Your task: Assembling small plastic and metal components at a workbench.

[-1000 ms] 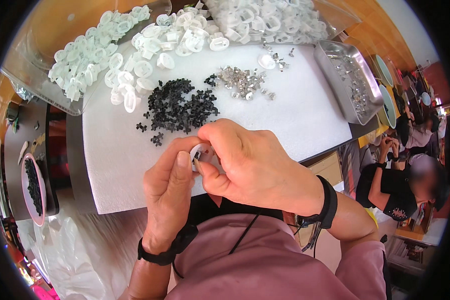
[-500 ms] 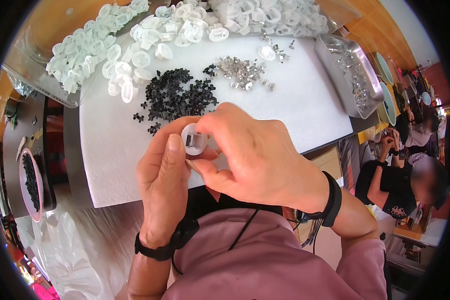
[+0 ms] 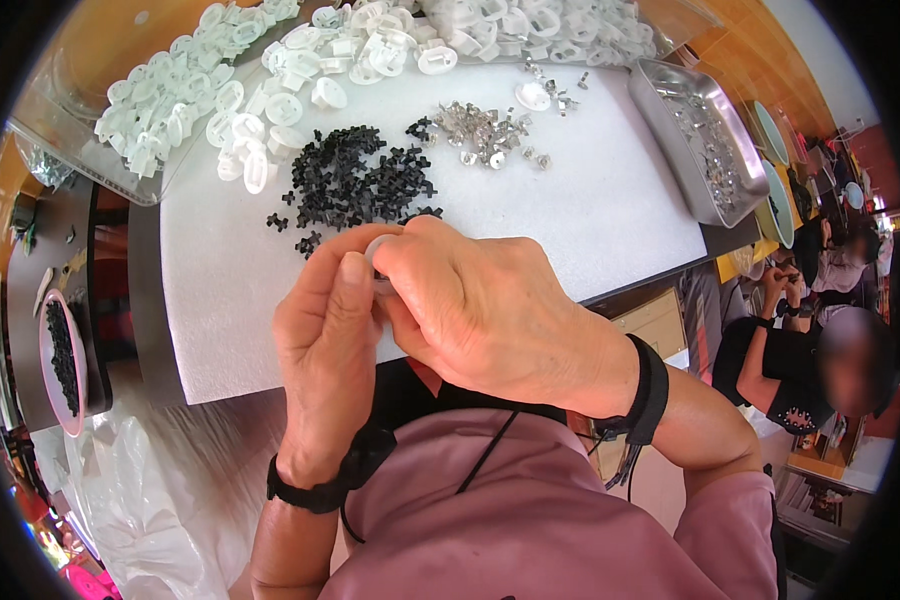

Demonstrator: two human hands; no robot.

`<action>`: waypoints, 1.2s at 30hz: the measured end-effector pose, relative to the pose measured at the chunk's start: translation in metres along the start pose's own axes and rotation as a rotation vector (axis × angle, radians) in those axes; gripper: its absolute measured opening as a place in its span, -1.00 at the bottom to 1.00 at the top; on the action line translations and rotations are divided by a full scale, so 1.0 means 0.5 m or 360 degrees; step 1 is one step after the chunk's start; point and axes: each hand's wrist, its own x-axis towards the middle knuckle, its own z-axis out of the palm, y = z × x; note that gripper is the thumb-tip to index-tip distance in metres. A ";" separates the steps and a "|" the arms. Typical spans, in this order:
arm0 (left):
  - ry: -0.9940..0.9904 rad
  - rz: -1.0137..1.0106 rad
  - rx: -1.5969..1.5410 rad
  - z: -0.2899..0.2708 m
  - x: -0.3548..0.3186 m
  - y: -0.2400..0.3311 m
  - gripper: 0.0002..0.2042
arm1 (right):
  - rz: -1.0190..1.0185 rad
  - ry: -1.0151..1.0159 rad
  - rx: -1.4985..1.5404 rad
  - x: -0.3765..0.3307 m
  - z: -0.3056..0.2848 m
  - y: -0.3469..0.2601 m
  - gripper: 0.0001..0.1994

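Over the near edge of the white foam sheet (image 3: 590, 200), my left hand (image 3: 320, 340) pinches a small white round plastic part (image 3: 375, 247) between its thumb and fingers. My right hand (image 3: 510, 310) closes over the same part, its curled fingers pressed against it. Most of the part is covered, and whether the right fingers hold another small piece is hidden. Just beyond my hands lies a heap of small black cross-shaped pieces (image 3: 345, 180). Small shiny metal pieces (image 3: 480, 132) are scattered to the right of it. Many similar white plastic parts (image 3: 385, 50) are piled along the far side.
A metal tray (image 3: 735, 213) with small shiny pieces stands at the right edge of the table. At the far left is a pink-rimmed bowl (image 3: 81, 400) of black pieces. Clear plastic sheeting (image 3: 150, 500) hangs at lower left. Another person (image 3: 770, 375) sits at the right.
My right hand has turned and closed in over the white part, whose open inside was showing before and is now mostly covered. My left hand keeps its hold.
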 end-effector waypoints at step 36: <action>0.0206 0.0146 0.0065 0.018 -0.001 -0.004 -0.62 | 0.0134 -0.0003 0.0150 0.020 0.007 -0.012 -0.84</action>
